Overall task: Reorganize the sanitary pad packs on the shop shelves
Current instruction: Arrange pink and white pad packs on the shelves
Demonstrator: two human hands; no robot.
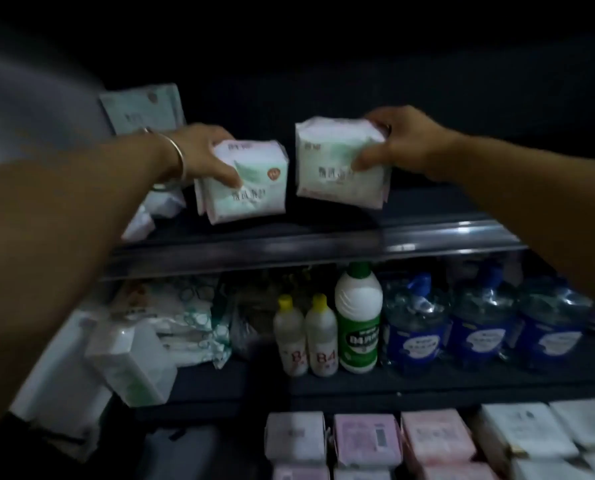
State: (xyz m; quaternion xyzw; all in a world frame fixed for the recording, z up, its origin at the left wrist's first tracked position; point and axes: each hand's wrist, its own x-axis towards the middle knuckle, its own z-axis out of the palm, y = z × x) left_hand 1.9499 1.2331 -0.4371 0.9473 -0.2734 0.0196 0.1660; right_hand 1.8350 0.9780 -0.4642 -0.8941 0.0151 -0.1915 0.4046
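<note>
Hands each grip 1 pad pack over the upper shelf (323,237): the left hand (199,154) curls its thumb and fingers round the left pack (244,183), the right hand (403,140) pinches the right pack (337,161). The 2 packs sit side by side, slightly apart. Below stand 3 white bottles (323,334) and blue jugs (479,323); nearer, pink packs (368,438).

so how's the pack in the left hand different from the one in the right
The left pack sits lower and tilts clockwise; the right pack is held higher and straighter. The left pack shows a round red mark on its front; none shows on the right pack. The left hand grips its pack's left edge, the right hand its pack's right edge. Both are white-and-green packs over the upper shelf.
</note>
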